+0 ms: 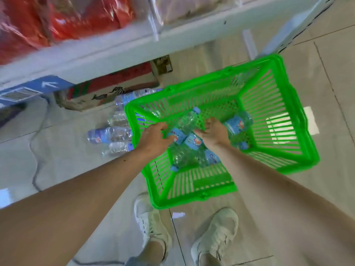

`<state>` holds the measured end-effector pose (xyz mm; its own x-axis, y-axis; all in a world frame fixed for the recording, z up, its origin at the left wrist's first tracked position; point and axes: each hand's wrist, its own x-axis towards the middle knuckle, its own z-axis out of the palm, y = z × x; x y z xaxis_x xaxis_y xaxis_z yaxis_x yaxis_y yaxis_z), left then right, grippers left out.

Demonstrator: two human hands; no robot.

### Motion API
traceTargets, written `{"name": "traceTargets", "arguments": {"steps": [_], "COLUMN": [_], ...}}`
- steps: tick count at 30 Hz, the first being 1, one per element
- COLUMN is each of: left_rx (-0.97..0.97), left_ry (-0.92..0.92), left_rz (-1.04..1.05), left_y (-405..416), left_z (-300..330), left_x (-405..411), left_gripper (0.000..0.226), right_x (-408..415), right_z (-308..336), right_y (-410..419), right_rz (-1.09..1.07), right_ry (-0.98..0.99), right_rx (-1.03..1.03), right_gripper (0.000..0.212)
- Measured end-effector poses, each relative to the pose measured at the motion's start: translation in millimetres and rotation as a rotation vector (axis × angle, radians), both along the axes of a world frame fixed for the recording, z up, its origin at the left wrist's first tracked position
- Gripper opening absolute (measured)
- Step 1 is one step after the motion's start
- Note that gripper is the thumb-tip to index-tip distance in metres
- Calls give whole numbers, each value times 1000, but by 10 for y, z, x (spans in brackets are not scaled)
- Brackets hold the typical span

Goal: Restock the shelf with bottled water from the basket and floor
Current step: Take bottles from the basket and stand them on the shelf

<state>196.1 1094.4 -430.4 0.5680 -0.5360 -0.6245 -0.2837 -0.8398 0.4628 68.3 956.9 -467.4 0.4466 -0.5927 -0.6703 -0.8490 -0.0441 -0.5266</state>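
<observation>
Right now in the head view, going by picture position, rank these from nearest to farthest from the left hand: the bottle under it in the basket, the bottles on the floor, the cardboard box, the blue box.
From the left hand:
1. Bottle in the green basket, just right of the hand.
2. Floor bottles, left of the basket.
3. Cardboard box, under the shelf.
4. Blue box, far left.

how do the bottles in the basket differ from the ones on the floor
The bottles in the basket are heaped across one another inside the green basket, and both hands reach among them; the bottles on the floor lie spread out on the tiles left of the basket, untouched. Both groups are clear plastic with blue labels, lying on their sides.
</observation>
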Motion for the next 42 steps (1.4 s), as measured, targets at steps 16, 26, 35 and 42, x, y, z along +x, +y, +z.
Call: {"name": "traceTargets", "arguments": {"steps": [16, 26, 35, 42], "left_rx": [40, -7, -27, -98], "left_ry": [16, 97, 106, 203], "left_rz": [270, 387, 238, -10], "left_y": [119, 166, 100, -108], "left_z": [-1045, -691, 557, 2180], "left_x": [-318, -314, -287, -240], "left_gripper": [33, 51, 67, 104], "right_x": [749, 698, 411, 154], "right_z": [-1419, -924, 768, 2722], "right_y": [-65, 68, -216, -399], "right_rz": [-258, -354, -336, -168], "right_ry": [215, -20, -133, -312], "right_rx": [113, 14, -87, -66], "right_gripper": [78, 77, 82, 33]}}
